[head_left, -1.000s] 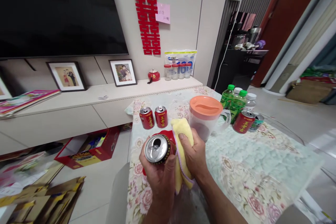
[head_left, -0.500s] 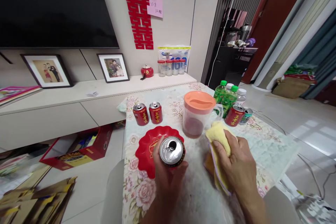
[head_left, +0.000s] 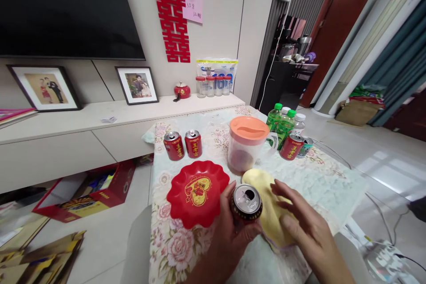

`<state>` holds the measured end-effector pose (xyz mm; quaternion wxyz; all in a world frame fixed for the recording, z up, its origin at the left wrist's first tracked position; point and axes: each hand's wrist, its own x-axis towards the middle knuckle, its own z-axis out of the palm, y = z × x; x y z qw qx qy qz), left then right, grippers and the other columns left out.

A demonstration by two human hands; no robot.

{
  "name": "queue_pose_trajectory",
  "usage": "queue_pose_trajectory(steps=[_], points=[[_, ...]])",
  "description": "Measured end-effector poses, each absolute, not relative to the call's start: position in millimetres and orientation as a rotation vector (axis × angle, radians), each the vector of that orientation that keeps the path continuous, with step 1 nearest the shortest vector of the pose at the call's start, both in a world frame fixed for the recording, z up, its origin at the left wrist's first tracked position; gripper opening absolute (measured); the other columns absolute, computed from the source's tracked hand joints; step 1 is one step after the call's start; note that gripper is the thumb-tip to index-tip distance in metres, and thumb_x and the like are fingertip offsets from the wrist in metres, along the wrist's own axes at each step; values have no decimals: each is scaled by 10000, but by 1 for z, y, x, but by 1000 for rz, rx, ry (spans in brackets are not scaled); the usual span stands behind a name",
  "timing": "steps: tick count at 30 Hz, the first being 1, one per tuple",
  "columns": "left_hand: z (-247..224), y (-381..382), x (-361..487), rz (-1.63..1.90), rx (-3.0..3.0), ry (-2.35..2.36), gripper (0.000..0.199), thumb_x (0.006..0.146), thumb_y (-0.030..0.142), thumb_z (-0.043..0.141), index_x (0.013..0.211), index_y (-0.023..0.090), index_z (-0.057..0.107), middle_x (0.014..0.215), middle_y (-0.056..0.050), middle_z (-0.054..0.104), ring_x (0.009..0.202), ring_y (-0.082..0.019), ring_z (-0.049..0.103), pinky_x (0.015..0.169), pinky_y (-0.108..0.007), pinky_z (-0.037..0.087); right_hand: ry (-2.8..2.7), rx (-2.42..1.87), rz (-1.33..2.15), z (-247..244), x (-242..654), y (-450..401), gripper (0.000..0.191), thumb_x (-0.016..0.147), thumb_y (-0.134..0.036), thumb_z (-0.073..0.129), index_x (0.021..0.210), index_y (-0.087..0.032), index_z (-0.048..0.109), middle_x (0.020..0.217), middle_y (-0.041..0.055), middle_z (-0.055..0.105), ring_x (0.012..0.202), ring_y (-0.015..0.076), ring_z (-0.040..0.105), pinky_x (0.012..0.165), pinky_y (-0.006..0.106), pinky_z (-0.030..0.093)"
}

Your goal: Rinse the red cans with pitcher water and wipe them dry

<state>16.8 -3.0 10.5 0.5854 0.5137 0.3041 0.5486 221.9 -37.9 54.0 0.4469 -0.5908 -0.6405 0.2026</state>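
Observation:
My left hand (head_left: 229,226) is wrapped round an opened red drink can (head_left: 246,199), its silver top facing up. Just right of the can, a yellow cloth (head_left: 266,186) lies spread on the table. Over the cloth's right side is my right hand (head_left: 301,222), fingers apart, gripping nothing. A red scalloped plate (head_left: 179,177) with a gold heart design sits left of the can. Behind the cloth stands a clear pitcher (head_left: 242,153) with an orange lid (head_left: 249,129). Two red cans, the left one (head_left: 174,146) and the right one (head_left: 193,144), stand upright behind the plate.
Green-capped bottles (head_left: 284,126), another red can (head_left: 292,147) and a teal can (head_left: 305,147) stand at the table's right. Beyond the floral tablecloth (head_left: 179,248) runs a white cabinet (head_left: 133,113) with picture frames and jars. A red box (head_left: 89,191) lies on the floor.
My left hand has brought the can rightwards, off the plate's edge towards the cloth. My right hand has let go of the bunched cloth, which now lies flatter on the table.

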Motion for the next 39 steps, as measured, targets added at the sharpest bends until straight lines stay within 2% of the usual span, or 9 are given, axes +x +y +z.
queue_pose_trajectory(steps=[4,8,12,18,21,28,31,34,39], points=[[15,-5,20,1151,1203,625,1059,815,610,892,1612,208,323,1613,-261,500,1494,-440,536,1230,-594,469,-1592,-1404,773,52,202,-50,817,970,-552,693,1701,-351,389,1673,106,540,1453,334,613,1172,514,546],[3,-7,23,1127,1346,627,1007,853,498,865,1609,206,268,1623,-260,471,1502,-429,533,1258,-611,432,-1629,-1490,792,56,191,-43,854,896,-517,758,1664,-273,474,1694,119,505,1554,383,493,1278,631,384],[-4,-7,25,1117,1436,682,1012,826,295,853,1609,234,215,1656,-248,440,1531,-419,508,1279,-630,403,-1643,-1535,704,68,191,-38,795,834,-464,800,1563,-212,609,1520,145,682,1354,381,688,1179,589,530],[-5,-5,20,947,1493,742,1234,717,294,915,1660,253,121,1716,-247,366,1611,-442,375,1312,-670,322,-1525,-1461,525,91,211,-40,618,861,-494,811,1408,-219,724,1360,121,786,1189,311,785,988,389,668],[-11,-4,17,834,1580,822,1191,710,298,864,1673,201,169,1725,-265,344,1625,-471,314,1320,-724,236,-1389,-1453,452,102,238,-33,596,897,-498,804,1426,-242,704,1408,105,761,1184,277,783,937,328,679],[-6,-4,19,561,1713,972,1077,685,232,771,1671,188,340,1753,-200,350,1645,-440,267,1364,-629,186,-1107,-1784,93,99,335,21,749,748,-684,804,1339,-226,750,1348,117,773,1142,343,756,846,419,676],[-13,-3,22,580,1783,962,1074,655,219,760,1660,174,384,1706,-199,428,1611,-457,330,1353,-619,227,-1050,-1867,31,86,375,46,845,701,-714,766,1339,-160,740,1266,167,793,1127,379,744,912,474,642],[-35,-2,26,647,1863,964,1082,613,208,745,1641,142,413,1662,-225,477,1560,-473,403,1331,-627,275,-1033,-1922,6,73,407,64,920,678,-717,745,1376,-118,710,1329,206,765,1181,411,721,1060,555,563],[-71,-1,32,776,1917,979,1096,560,212,711,1622,188,442,1624,-209,525,1503,-482,462,1295,-660,315,-1060,-1951,41,57,445,88,1008,659,-726,732,1424,-72,670,1376,239,740,1214,417,716,1125,574,512]])
